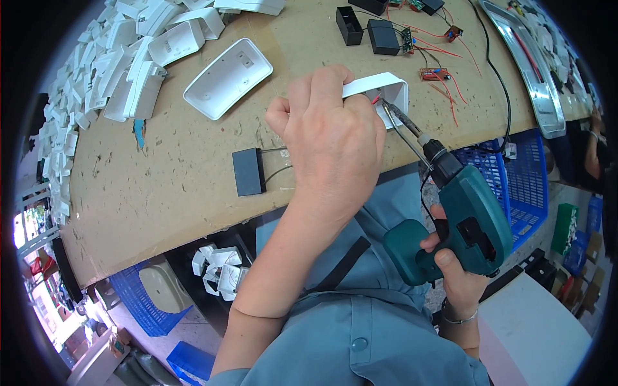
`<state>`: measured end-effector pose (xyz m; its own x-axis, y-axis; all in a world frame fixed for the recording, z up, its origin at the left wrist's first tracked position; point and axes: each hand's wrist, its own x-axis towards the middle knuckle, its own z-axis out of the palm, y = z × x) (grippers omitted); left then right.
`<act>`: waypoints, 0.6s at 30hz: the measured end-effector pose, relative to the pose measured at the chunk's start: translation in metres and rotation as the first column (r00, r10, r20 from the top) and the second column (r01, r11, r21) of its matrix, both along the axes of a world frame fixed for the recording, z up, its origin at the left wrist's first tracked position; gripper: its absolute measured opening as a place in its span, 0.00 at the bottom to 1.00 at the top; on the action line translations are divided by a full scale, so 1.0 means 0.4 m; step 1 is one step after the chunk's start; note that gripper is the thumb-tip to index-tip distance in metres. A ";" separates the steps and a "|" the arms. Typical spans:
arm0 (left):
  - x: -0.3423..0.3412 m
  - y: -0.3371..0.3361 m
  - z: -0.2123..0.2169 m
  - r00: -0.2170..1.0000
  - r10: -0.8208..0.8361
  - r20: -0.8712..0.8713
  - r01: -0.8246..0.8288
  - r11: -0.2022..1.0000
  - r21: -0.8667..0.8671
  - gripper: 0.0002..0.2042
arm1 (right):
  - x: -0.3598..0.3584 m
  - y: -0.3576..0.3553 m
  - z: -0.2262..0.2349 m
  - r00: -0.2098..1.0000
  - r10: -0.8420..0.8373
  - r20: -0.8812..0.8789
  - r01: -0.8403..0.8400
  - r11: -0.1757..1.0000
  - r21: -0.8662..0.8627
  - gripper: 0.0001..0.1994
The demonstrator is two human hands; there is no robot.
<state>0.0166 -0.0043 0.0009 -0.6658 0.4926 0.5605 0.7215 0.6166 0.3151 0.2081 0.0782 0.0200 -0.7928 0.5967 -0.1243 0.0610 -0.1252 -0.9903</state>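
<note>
My left hand (336, 138) is closed on the edge of a white plastic housing (388, 82) near the table's front edge; its fingertips are partly hidden. My right hand (458, 273) grips the handle of a green soldering gun (473, 215). The gun's dark tip (402, 118) and a thin metal tube beside it reach into the housing, close to a bit of red wire. Whether the tip touches anything inside, I cannot tell. Left of my left wrist lies a black box (248, 172); its two dark leads run behind the hand.
A white open shell (228, 78) lies beyond my left hand, with a heap of white shells (138, 51) at far left. Small circuit boards (434, 74) with red wires and black boxes (383, 37) lie at the back. A metal tray (524, 67) and blue crates (528, 186) are rightward.
</note>
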 end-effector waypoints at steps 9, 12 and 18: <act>0.001 0.001 0.000 1.000 0.011 0.016 -0.010 1.000 -0.013 0.05 | -0.001 0.001 0.000 1.000 0.004 0.006 -0.004 1.000 0.017 0.26; 0.001 0.000 0.000 1.000 0.010 0.011 -0.010 1.000 -0.010 0.05 | -0.003 0.001 0.004 1.000 0.001 -0.005 -0.001 1.000 0.018 0.26; 0.002 -0.002 0.003 1.000 0.007 0.021 -0.007 1.000 -0.013 0.05 | -0.005 -0.002 0.003 1.000 -0.009 0.002 0.009 0.999 0.031 0.26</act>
<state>0.0173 -0.0051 0.0021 -0.6809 0.4951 0.5397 0.7104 0.6256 0.3223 0.2060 0.0775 0.0213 -0.7869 0.6076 -0.1078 0.0626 -0.0951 -0.9935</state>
